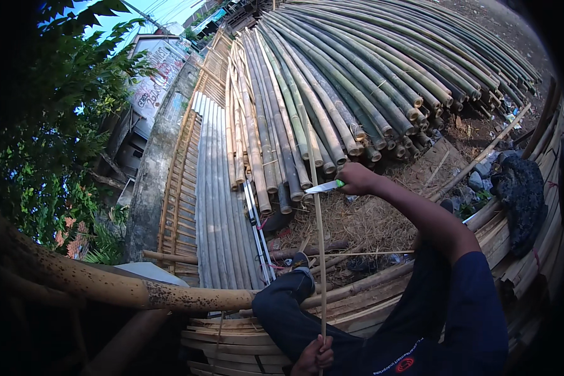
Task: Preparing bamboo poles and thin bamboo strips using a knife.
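My left hand [316, 356], low in the head view near my lap, is wrapped round the lower end of a long thin bamboo strip [321, 269]. The strip stands nearly upright in the picture, running past my knee toward the bamboo poles. Farther out, my right hand [358, 179] is closed on the green handle of a knife [323, 187]. Its pale blade points left and crosses the strip; whether it cuts in, I cannot tell.
Long bamboo poles [370, 69] lie stacked ahead, cut ends toward me. Corrugated sheets [216, 194] and a bamboo ladder-like frame [177, 207] lie left. A thick bamboo pole [194, 297] crosses at lower left. Split bamboo slats [232, 341] lie beneath me. Dry shavings [357, 219] litter the ground.
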Demonstrator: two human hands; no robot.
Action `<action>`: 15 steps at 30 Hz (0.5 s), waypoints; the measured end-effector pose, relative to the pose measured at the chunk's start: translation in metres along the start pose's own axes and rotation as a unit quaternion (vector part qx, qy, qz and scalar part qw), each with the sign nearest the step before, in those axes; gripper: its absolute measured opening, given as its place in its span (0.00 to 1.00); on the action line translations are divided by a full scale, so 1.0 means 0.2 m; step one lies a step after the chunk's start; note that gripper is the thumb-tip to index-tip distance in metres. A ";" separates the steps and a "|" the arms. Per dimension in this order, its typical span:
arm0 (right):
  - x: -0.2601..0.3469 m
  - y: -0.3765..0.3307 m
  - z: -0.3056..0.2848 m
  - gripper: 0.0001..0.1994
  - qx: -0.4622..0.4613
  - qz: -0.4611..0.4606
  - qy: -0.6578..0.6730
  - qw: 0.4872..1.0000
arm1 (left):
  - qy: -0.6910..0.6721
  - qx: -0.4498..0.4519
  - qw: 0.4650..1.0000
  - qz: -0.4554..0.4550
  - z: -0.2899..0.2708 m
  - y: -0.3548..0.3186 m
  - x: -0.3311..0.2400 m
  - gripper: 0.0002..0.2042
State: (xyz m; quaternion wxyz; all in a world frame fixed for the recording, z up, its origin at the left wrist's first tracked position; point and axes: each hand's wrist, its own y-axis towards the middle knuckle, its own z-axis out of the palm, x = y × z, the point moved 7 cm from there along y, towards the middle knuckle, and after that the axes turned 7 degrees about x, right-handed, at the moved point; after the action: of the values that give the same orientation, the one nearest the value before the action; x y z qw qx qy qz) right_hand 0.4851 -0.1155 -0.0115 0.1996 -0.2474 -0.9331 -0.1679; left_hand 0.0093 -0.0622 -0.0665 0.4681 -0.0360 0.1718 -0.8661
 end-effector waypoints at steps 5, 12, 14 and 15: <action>0.01 -0.01 -0.05 0.10 -0.042 0.024 0.002 0.999 | 0.155 -0.137 0.978 -0.029 0.06 0.00 0.05 0.22; -0.18 -0.02 -0.09 0.11 -0.093 0.114 -0.037 0.988 | 0.155 -0.157 0.974 -0.057 0.06 -0.01 0.11 0.22; -0.13 0.01 -0.07 0.10 -0.077 0.071 -0.050 0.993 | 0.194 -0.153 0.967 -0.055 0.08 0.01 0.10 0.22; -0.08 0.02 -0.05 0.10 -0.062 0.026 -0.063 0.996 | 0.195 -0.153 0.967 -0.056 0.07 0.01 0.11 0.22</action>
State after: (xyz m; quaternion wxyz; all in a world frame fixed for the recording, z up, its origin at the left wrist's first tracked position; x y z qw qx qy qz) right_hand 0.5042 -0.1229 -0.0087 0.1290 -0.2938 -0.9248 -0.2042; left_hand 0.0016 -0.0849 -0.0558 0.3656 0.0526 0.3877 -0.8445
